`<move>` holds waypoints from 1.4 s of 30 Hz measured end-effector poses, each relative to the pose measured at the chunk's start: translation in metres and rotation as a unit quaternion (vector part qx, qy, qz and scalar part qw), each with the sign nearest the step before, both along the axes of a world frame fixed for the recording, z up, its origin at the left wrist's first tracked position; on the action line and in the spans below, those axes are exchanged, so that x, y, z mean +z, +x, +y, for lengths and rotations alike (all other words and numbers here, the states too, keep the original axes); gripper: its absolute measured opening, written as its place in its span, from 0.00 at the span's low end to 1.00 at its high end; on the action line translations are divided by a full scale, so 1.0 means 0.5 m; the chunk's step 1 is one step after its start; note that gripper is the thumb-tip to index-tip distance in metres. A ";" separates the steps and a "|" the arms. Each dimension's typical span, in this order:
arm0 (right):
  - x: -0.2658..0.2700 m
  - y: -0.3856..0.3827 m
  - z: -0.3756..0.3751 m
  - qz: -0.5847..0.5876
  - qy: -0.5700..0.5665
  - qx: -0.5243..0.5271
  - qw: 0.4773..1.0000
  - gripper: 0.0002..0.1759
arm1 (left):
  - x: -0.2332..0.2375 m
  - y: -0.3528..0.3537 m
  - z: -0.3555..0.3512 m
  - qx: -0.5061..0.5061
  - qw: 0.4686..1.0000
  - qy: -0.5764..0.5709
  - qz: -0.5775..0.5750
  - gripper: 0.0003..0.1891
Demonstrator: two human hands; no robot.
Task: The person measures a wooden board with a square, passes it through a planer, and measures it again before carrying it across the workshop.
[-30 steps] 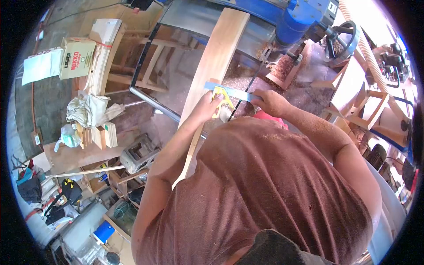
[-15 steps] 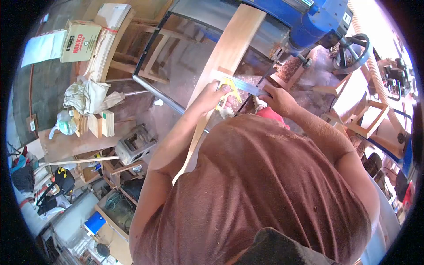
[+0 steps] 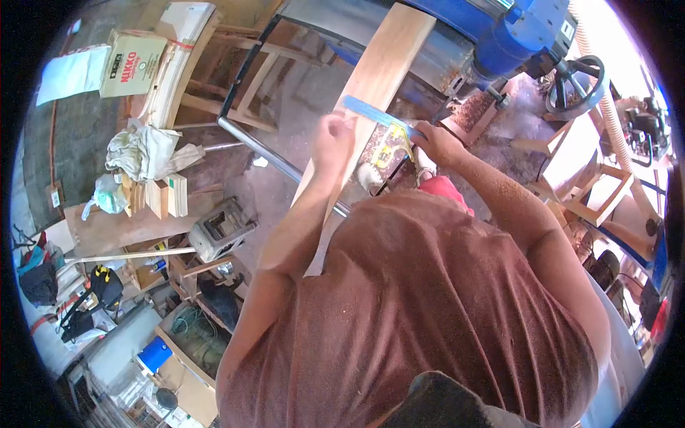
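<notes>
- The blue machine (image 3: 528, 32) stands at the far right.
- A long plank (image 3: 385, 57) runs from the machine's bed toward the person, mid-scene.
- The right hand (image 3: 437, 143) is closed round the yellow-stocked end of the square.
- The left hand (image 3: 332, 139), fingers bent, sits at the plank's left edge by the blade tip; whether it pinches the blade, I cannot tell.
- The square (image 3: 374, 113) lies across the plank. Measuring seems underway, and no mark shows on the wood yet.

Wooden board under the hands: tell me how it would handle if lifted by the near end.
The board looks stiff: it spans straight from the blue machine past the left hand with no sag. Being long, it is probably heavy and would lever down at the far end. Its flat faces should not roll.
</notes>
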State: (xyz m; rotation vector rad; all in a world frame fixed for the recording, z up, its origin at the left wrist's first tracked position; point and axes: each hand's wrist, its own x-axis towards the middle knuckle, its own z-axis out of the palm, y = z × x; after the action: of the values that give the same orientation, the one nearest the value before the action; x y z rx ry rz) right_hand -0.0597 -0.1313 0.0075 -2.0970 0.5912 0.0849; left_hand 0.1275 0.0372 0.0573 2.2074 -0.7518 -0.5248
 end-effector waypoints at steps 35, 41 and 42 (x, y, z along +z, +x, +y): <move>-0.771 -0.327 0.351 0.424 0.078 -0.058 0.900 0.29 | -0.104 0.101 -0.033 0.013 0.999 -0.037 0.025 0.22; -0.816 -0.238 0.372 0.471 0.024 -0.042 0.881 0.29 | -0.090 0.099 -0.035 0.001 0.996 -0.061 0.059 0.22; -0.817 -0.234 0.366 0.471 0.021 -0.039 0.881 0.29 | -0.099 0.104 -0.033 0.002 0.997 -0.062 0.056 0.22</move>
State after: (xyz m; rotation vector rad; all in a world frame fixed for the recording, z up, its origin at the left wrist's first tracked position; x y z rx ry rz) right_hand -0.1765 0.0519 -0.4011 -1.8883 1.2181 1.1060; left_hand 0.1792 0.0205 0.0076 2.0482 -0.7017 -0.5786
